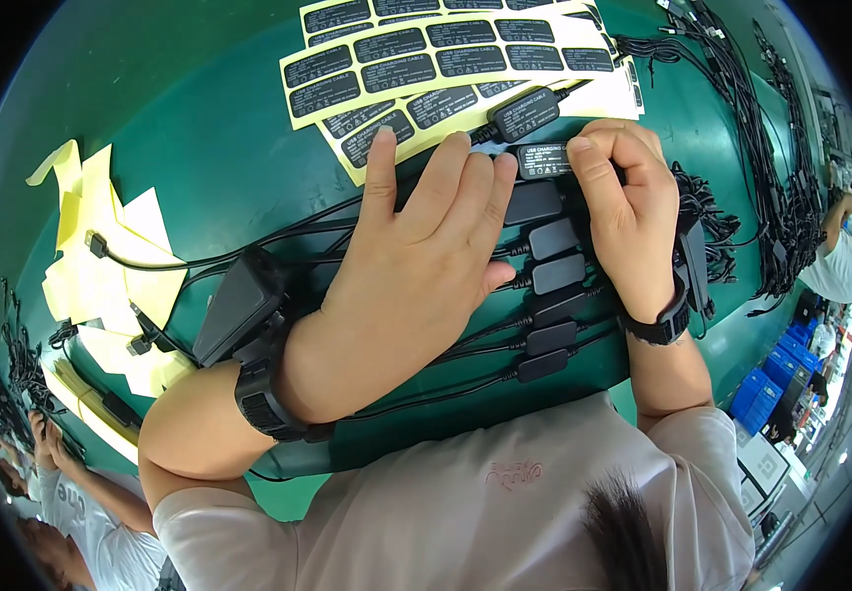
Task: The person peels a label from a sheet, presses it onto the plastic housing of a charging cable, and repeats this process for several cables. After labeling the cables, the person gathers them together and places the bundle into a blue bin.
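Observation:
My left hand (411,251) lies flat with its fingers stretched out over black cables; its fingertips reach the lower edge of the label sheets. My right hand (633,187) pinches the right end of a black printed label (544,160) between thumb and forefinger. Just below the label is a plain black cable box (534,203), and several more unlabelled boxes (558,275) line up toward me on their cables. Beyond the pinched label, a cable box (527,113) carries a printed label on its face. Yellow-backed label sheets (300,110) are stacked at the far side.
Torn yellow backing paper (110,276) is scattered on the left of the green table (219,138), with a USB plug (97,243) over it. Bundled black cables (771,187) run along the right. Dark boxy devices sit by both wrists. Other people are at both sides.

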